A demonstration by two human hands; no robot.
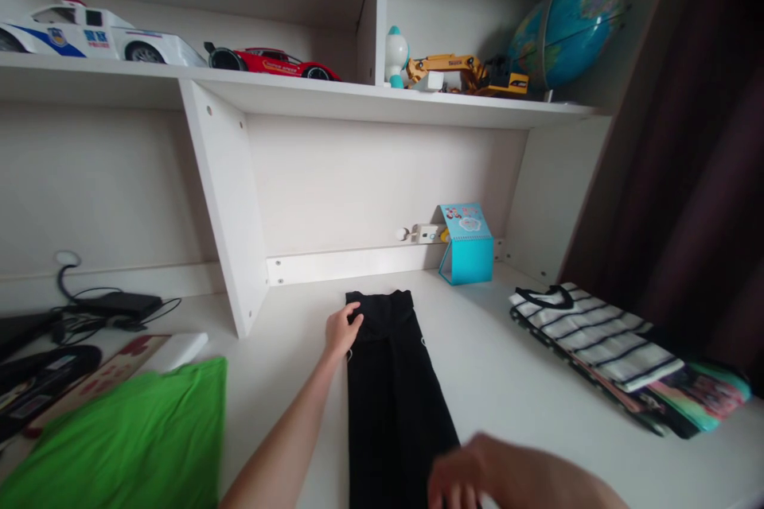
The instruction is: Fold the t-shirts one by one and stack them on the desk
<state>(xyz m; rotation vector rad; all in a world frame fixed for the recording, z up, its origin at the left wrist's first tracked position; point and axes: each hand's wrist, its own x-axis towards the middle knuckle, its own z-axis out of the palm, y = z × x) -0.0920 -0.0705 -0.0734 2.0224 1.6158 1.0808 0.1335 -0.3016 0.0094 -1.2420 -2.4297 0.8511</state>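
A pair of black trousers (387, 382) lies lengthwise on the white desk, waistband toward the back and legs running down past the bottom of the view. My left hand (342, 331) rests at the upper left edge, just below the waistband. Its thumb and index finger are apart, with dark cloth showing between them. Low in the view, my right hand (469, 469) hangs over the right side of the trouser legs. It is smeared by motion and its fingers bend downward; whether they grip the cloth cannot be made out.
Folded clothes, a striped shirt (597, 334) on top, lie at the right. Green cloth (137, 429) lies at the left, near a black adapter (122, 304) with cables. A blue desk calendar (471, 258) stands behind. Toy cars and a globe (573, 32) occupy the shelf (298, 99) above.
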